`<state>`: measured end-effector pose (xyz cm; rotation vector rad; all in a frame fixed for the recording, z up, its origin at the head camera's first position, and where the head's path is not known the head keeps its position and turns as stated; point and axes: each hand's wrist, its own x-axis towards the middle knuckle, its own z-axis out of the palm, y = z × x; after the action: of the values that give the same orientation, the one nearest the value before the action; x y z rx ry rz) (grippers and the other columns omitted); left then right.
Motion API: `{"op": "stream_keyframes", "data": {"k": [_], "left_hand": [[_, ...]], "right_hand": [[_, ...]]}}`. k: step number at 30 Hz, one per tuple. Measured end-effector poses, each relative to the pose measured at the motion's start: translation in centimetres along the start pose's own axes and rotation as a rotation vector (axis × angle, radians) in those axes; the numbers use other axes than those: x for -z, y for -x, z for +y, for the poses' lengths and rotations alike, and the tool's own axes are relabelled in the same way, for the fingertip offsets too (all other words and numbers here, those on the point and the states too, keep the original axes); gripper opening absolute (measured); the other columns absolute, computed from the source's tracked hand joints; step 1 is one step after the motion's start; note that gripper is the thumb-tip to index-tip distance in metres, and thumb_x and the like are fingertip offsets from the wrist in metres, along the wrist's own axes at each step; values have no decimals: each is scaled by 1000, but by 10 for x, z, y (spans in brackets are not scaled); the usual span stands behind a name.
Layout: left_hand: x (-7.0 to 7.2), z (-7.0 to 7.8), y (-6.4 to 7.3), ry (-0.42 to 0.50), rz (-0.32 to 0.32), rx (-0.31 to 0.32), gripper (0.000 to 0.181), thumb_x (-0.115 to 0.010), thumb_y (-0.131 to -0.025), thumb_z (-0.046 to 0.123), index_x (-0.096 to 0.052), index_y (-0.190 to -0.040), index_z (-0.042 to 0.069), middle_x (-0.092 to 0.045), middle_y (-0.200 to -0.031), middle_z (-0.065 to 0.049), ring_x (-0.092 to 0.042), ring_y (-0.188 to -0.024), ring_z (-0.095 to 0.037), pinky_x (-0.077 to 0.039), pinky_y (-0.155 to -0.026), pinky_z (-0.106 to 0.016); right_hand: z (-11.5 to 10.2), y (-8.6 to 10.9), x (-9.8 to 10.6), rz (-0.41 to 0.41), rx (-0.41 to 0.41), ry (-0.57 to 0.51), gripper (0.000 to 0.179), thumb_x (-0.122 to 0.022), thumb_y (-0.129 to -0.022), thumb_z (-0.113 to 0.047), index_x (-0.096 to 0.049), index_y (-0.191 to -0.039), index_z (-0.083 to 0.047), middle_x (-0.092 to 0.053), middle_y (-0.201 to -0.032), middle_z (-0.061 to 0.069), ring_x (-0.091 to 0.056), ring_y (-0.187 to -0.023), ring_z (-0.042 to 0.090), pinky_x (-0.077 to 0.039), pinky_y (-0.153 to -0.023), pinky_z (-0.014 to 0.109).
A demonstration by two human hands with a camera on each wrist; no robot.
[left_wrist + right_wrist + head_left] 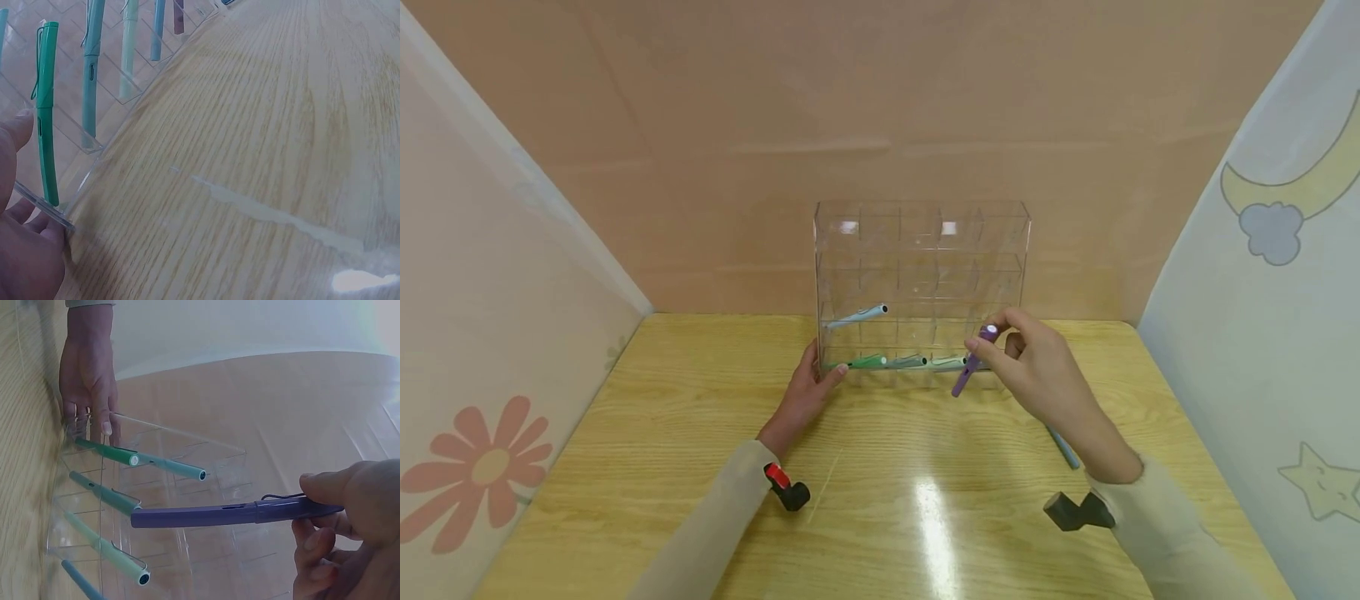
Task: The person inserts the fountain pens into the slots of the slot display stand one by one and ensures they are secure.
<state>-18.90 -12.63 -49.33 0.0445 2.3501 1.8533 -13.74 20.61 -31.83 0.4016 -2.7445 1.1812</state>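
A clear acrylic pen rack [917,250] with rows of compartments stands upright on the table. My left hand [805,392] grips its lower left edge, thumb in front and fingers behind. My right hand [1048,371] pinches a purple pen [231,514] by its capped end, in front of the rack's lower right. The pen slants in the head view, its free end low and to the left. In the bottom row lie a green pen [47,112], a teal pen [92,75], a pale green pen [109,550] and a blue pen [81,580]. A light blue pen [859,317] lies one row higher.
Another blue pen [1063,448] lies on the wooden table [700,500] at the right, partly hidden by my right wrist. Behind the rack rises a brown backdrop [737,167]. Printed panels close off the left [490,250] and right [1247,333] sides.
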Motion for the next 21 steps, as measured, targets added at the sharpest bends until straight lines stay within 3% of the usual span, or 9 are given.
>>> {"op": "stream_keyframes", "data": {"k": [15,21], "left_hand": [[-1,2,0,8,11,2,83,-62,-110,36,-11,-173,18,-17,-180,-11,-20,-166,-41,-22,-133,-60],[-2,4,-1,2,11,-4,83,-61,-110,35,-10,-173,19,-17,-180,-11,-20,-166,-42,-23,-133,-61]], "right_hand": [[-7,-18,-12,18,62,-56,21,-74,-103,-30,-70,-109,-11,-53,-68,4,-42,-56,13,-33,-46,26],[-11,-28,-14,13,49,-57,23,-73,-103,-32,-70,-112,-10,-63,-83,7,-44,-58,14,-32,-46,26]]}}
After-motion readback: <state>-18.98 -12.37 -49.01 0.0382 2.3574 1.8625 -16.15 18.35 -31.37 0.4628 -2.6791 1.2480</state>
